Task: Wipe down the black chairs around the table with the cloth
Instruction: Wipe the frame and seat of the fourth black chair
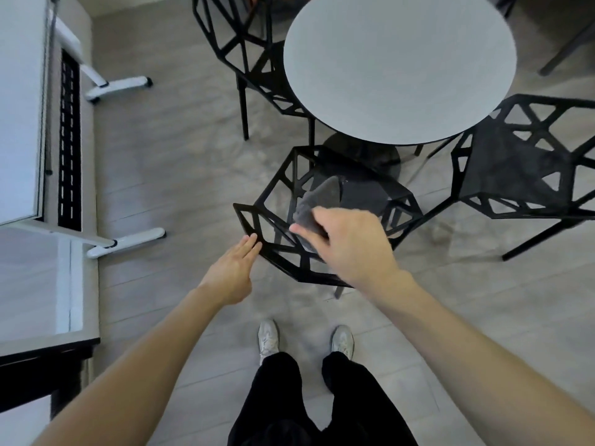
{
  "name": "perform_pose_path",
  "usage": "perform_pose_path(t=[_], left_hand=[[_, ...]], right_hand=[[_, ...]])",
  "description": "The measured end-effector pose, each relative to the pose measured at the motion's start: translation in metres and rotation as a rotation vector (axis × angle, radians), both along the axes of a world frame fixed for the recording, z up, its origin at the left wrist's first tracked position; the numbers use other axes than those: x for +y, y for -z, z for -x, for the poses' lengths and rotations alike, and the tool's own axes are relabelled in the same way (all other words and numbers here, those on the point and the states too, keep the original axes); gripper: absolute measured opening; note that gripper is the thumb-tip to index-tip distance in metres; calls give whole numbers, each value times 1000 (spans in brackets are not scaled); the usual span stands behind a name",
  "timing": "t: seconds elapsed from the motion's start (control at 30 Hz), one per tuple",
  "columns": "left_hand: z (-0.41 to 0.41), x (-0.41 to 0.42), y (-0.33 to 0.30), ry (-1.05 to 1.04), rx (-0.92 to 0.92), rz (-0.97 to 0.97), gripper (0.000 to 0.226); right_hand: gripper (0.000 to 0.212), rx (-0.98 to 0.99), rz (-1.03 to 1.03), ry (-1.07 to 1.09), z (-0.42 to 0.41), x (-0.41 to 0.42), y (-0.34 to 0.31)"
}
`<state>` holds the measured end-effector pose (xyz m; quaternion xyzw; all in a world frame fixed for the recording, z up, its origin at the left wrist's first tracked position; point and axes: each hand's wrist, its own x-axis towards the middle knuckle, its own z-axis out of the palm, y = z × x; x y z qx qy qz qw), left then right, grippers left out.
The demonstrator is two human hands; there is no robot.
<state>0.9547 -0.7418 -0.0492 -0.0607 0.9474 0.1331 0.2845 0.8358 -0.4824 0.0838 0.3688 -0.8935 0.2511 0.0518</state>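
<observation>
A black lattice chair [376,191] stands directly in front of me, its seat tucked toward the round white table [399,66]. My right hand [351,243] grips a dark grey cloth [317,197] above the chair's backrest and seat. My left hand [233,272] reaches out with straight fingers touching the left corner of the backrest's top rail. A second black chair [521,162] stands to the right of the table, and a third [248,56] at the table's far left.
White rolling desks [22,107] with wheeled feet [125,243] line the left side. A dark desk edge [42,352] sits at the lower left. My feet in white shoes [269,338] stand on the pale wood floor behind the chair.
</observation>
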Motion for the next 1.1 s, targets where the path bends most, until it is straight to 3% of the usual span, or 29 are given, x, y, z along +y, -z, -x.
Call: perform_pose_path(t=[0.07,0.17,0.3,0.4,0.47,0.6,0.7,0.83,0.97,1.1], left_hand=[[1,-4,1,8,18,-24,95],[1,-12,4,61,70,-9,91],[14,-19,9,265,214,95,84],[32,-23,21,399,163,122,97],[38,-26,32,448,127,133,104],[39,-31,48,451,118,69,117],[42,-38,49,445,78,40,116],[42,-42,48,473,76,29,116],[43,-34,44,463,60,27,119],[44,-34,45,460,60,31,120]], right_hand=[[49,-9,-74,-28,-25,-8,34],[67,-188,-335,-127,-67,-14,108],[47,-200,-248,-40,-76,-18,161],[81,-227,-419,52,-72,-22,177],[91,-230,-491,101,-76,-18,192],[74,-116,-495,223,-81,-67,208],[55,-222,-598,291,-83,-134,201],[52,-105,-362,180,-95,-67,212],[54,-114,-418,192,-98,26,212],[51,-108,-389,206,-88,-80,222]])
